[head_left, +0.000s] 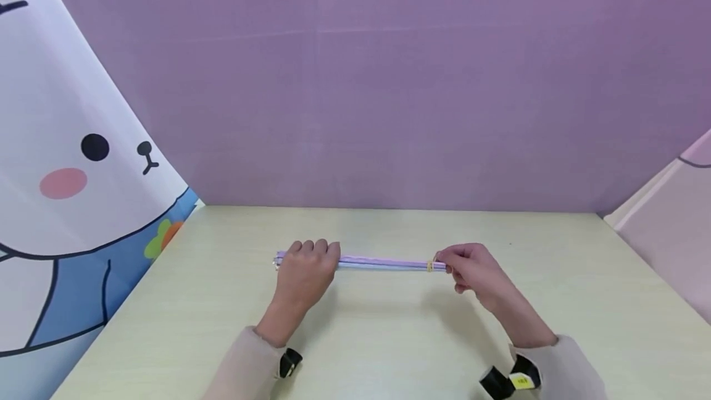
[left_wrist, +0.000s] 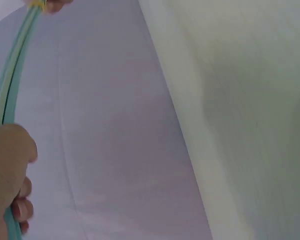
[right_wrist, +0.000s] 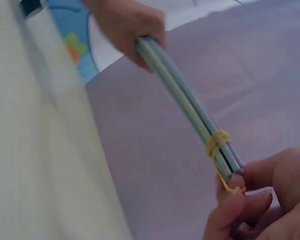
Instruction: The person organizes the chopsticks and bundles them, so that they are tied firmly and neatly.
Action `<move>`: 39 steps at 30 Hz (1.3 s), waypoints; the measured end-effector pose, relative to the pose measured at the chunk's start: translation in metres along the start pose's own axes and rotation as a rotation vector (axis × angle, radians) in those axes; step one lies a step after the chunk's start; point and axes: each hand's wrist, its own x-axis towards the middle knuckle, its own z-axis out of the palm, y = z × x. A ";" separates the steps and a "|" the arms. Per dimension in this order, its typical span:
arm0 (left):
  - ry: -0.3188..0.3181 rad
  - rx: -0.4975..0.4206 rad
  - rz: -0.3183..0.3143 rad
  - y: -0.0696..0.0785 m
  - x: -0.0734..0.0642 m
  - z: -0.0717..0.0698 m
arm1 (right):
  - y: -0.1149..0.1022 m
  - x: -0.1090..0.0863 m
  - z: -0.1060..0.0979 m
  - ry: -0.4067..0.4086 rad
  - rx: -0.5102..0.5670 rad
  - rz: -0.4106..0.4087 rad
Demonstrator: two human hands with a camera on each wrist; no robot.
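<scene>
A bundle of long, thin, straw-like sticks point(head_left: 383, 262) in pastel purple, blue and green is held level above the table. My left hand point(head_left: 308, 269) wraps around it near its left end, and short tips stick out beyond the fist. Near the right end a yellow rubber band point(right_wrist: 219, 143) is wound around the sticks. A loop of that band stretches to the fingertips of my right hand point(head_left: 472, 270), which pinch it right at the stick ends. In the left wrist view the bundle point(left_wrist: 12, 80) runs up from the left fist to the band.
Under both hands lies a pale wooden table point(head_left: 378, 350), with their shadows on it. A purple cloth backdrop point(head_left: 389, 91) rises behind its far edge. Cartoon-printed cloth point(head_left: 66, 221) hangs at the left, and paler cloth point(head_left: 672, 233) at the right.
</scene>
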 end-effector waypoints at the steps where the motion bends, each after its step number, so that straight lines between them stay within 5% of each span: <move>1: -0.011 0.006 -0.013 0.002 0.000 0.000 | -0.003 -0.003 0.004 0.085 -0.072 -0.033; 3: -0.030 0.019 -0.039 0.005 -0.001 0.000 | -0.007 -0.008 0.014 0.273 -0.239 -0.142; 6: -0.043 0.035 -0.080 0.009 -0.002 0.000 | -0.008 -0.013 0.028 0.516 -0.523 -0.421; 9: -0.051 0.050 -0.120 0.011 -0.003 0.000 | -0.004 -0.013 0.040 0.705 -0.698 -0.663; 18: -0.085 0.074 -0.200 0.015 -0.002 -0.001 | 0.006 -0.007 0.048 0.884 -0.847 -1.034; 29: -0.102 0.080 -0.209 0.019 0.002 -0.006 | 0.008 -0.006 0.051 0.902 -0.889 -1.016; 39: -0.039 0.136 -0.148 0.015 0.000 -0.003 | 0.020 -0.001 0.057 0.777 -0.813 -0.969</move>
